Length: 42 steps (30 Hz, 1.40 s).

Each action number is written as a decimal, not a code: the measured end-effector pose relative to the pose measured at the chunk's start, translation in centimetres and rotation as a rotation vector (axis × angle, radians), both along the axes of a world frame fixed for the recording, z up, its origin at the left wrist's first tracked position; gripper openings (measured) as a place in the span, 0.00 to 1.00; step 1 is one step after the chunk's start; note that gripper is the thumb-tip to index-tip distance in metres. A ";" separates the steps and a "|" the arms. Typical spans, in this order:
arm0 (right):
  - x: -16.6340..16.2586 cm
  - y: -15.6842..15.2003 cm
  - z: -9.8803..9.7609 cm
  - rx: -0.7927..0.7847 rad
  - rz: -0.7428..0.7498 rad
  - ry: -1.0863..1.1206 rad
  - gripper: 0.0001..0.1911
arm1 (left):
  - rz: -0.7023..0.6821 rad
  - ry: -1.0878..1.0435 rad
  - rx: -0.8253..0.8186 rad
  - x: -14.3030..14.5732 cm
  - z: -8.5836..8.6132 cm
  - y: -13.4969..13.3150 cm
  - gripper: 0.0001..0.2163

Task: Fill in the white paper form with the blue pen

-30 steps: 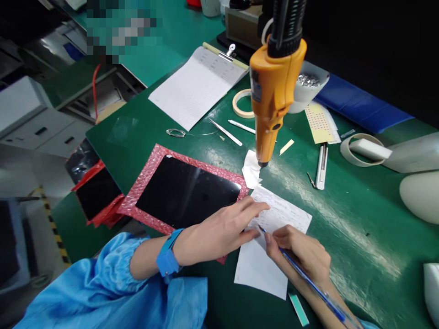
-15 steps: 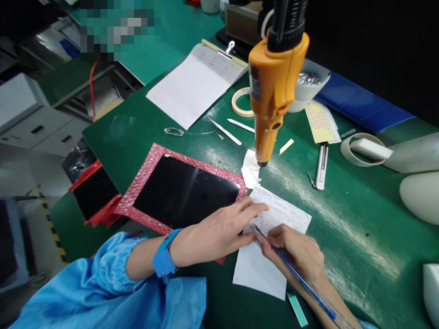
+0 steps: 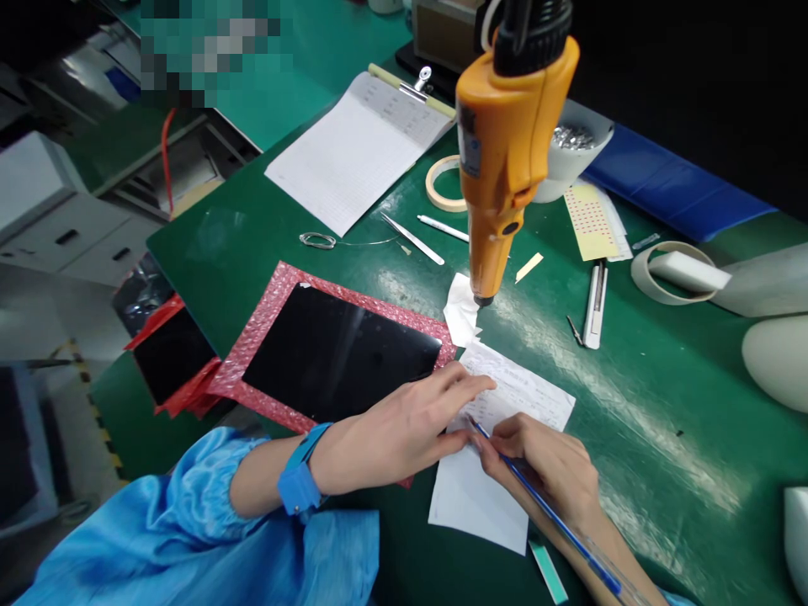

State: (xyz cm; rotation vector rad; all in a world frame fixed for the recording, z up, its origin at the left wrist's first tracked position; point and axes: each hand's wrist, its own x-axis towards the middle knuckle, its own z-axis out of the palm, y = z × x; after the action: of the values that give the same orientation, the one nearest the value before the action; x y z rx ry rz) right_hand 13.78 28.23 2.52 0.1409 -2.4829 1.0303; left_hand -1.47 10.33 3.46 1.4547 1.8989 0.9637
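Note:
My left hand (image 3: 404,429) lies flat with fingers stretched out, pressing down the left edge of a white paper slip (image 3: 486,497) on the green mat. My right hand (image 3: 546,467) is closed around a blue pen (image 3: 549,515), its tip touching the slip just under my left fingertips. A blue wrist strap (image 3: 300,484) sits on my left wrist. A black tablet (image 3: 341,353) rests on red bubble wrap (image 3: 258,324) directly left of the slip.
An orange electric screwdriver (image 3: 498,151) hangs above the mat (image 3: 631,404). Behind it lie a clipboard with paper (image 3: 359,151), tape rolls (image 3: 442,185), tweezers (image 3: 413,240), a utility knife (image 3: 593,303) and a bowl of screws (image 3: 568,151). More wrapped tablets (image 3: 170,353) sit off the left edge.
The pen tip has shifted slightly left along the slip, closer to my left fingertips. My left hand stays put on the paper.

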 end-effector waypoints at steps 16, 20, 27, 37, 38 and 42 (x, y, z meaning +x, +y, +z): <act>-0.1 -0.2 -0.7 -0.289 -0.168 -0.026 0.18 | 0.008 0.045 0.016 0.0 0.1 0.2 0.29; -0.2 0.1 0.2 -0.352 -0.173 -0.095 0.19 | 0.008 0.042 0.016 0.1 0.2 0.1 0.26; -0.5 0.1 0.4 -0.342 -0.228 -0.037 0.21 | 0.000 0.042 0.010 0.1 0.1 0.0 0.25; -0.5 0.0 0.7 -0.303 -0.251 -0.028 0.22 | -0.011 0.051 -0.008 -0.1 0.2 0.1 0.22; -0.5 0.0 0.7 -0.300 -0.250 -0.030 0.22 | -0.013 0.047 -0.008 -0.1 0.2 0.1 0.22; -0.5 0.0 0.6 -0.291 -0.236 -0.034 0.21 | -0.008 0.031 0.000 -0.1 0.1 0.1 0.22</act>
State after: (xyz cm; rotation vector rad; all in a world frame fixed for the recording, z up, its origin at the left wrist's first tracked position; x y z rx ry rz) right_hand 13.24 28.27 3.16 -0.2549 -2.2788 1.2803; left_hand -1.56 10.44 3.53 1.4843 1.9137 0.9432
